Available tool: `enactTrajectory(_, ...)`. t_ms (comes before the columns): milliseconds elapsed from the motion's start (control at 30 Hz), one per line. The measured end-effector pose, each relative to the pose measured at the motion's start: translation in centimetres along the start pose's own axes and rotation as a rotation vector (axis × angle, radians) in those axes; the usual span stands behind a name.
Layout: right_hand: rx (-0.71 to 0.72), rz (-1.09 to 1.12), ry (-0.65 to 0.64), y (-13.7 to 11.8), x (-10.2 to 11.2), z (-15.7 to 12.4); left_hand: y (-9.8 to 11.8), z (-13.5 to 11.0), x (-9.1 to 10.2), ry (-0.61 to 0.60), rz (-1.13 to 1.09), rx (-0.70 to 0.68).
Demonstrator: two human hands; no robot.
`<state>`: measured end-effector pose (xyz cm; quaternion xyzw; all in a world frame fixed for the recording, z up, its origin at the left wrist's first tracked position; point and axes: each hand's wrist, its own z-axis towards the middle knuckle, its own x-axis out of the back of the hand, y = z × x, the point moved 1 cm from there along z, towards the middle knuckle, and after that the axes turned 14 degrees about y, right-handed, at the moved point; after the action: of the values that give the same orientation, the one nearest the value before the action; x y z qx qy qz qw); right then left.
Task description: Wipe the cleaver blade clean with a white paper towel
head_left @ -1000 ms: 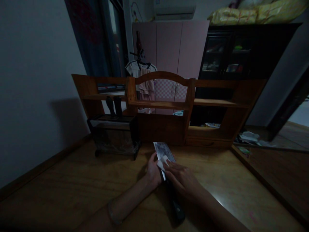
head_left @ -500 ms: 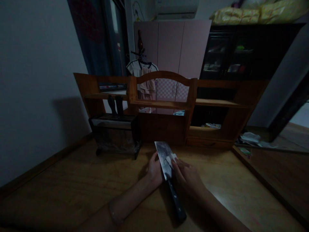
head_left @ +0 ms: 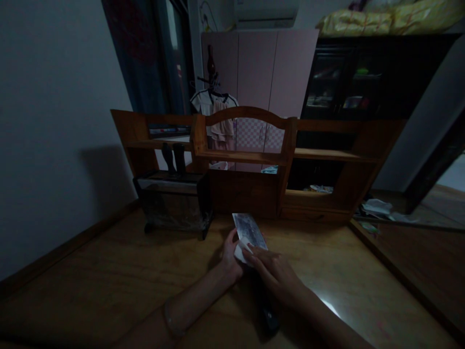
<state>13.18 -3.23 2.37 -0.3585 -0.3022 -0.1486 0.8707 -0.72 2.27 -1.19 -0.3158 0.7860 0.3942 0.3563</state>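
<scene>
A cleaver with a broad metal blade (head_left: 250, 229) and a black riveted handle (head_left: 268, 310) is held over the wooden tabletop, handle toward me. My left hand (head_left: 231, 254) supports the blade from its left side and from beneath; most of those fingers are hidden behind the metal. On the upper face of the blade, my right hand (head_left: 272, 269) presses a folded white tissue (head_left: 242, 249) close to the left edge. That hand and its wrist cover part of the handle. Behind stands a dark knife block (head_left: 174, 206) with two black handles (head_left: 173, 157) sticking up.
A wooden shelf unit (head_left: 245, 156) runs along the back of the tabletop (head_left: 152, 286). The wall (head_left: 54, 145) rises at the left. Some papers and plastic (head_left: 378, 208) lie beyond the right-hand edge. Pink wardrobe (head_left: 256, 72) and dark cabinet (head_left: 378, 77) stand farther back.
My right hand has slid the white tissue leftward and toward the handle end, across to the left edge of the blade. My left hand and the cleaver have stayed almost in place.
</scene>
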Motion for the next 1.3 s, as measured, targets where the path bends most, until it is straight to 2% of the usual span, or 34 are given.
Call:
enactTrajectory(167,0.077,-0.163,0.06,1.1,1.6,0.7,0.0,-0.4,-0.2,-0.037,-0.012,0.0)
enactTrajectory(333,0.027,-0.292,0.041,2.4,1.6,0.7,0.1,-0.5,0.0,-0.088,-0.003,-0.009)
enactTrajectory(500,0.035,-0.226,-0.002,1.4,0.8,0.4,0.1,-0.3,0.0,-0.085,0.029,0.002)
enactTrajectory(733,0.088,-0.088,-0.06,-1.3,0.5,0.5,0.0,0.1,0.2,0.081,-0.023,-0.045)
enactTrajectory(833,0.088,-0.048,-0.056,-1.5,0.7,0.5,-0.1,0.1,0.3,0.084,-0.048,-0.052)
enactTrajectory(1100,0.052,-0.206,0.129,1.8,1.3,0.8,0.2,-0.4,-0.2,-0.079,-0.047,0.01)
enactTrajectory(1200,0.017,-0.249,0.109,2.5,0.9,0.7,0.2,-0.4,-0.2,-0.103,-0.049,-0.012)
enactTrajectory(1300,-0.01,-0.275,0.051,2.4,0.4,0.3,0.1,-0.4,-0.1,-0.038,-0.021,-0.026)
